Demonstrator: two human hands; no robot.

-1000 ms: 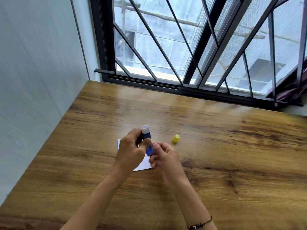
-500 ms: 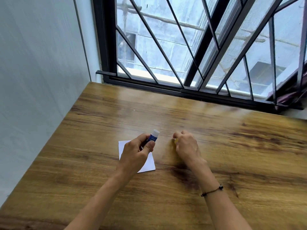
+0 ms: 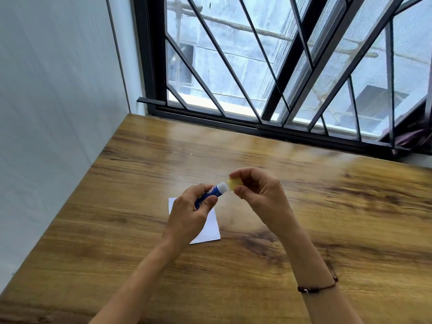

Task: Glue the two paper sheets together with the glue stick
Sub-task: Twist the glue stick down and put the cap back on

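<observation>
My left hand (image 3: 189,215) grips a blue glue stick (image 3: 214,191) with its white tip pointing right and slightly up. My right hand (image 3: 259,195) pinches the yellow cap (image 3: 234,183) between thumb and fingers, right at the stick's white tip. Both hands hover above the wooden table (image 3: 327,218). A small white paper sheet (image 3: 210,226) lies flat on the table under my left hand, which hides much of it. I cannot tell whether it is one sheet or two stacked.
A white wall (image 3: 58,113) borders the table on the left. A black-framed window with a metal grille (image 3: 268,78) runs along the table's far edge. A dark cord bracelet (image 3: 318,287) is on my right wrist.
My right hand picked the yellow cap up off the table and brought it to the glue stick's tip. My left hand tilted the stick toward the right.
</observation>
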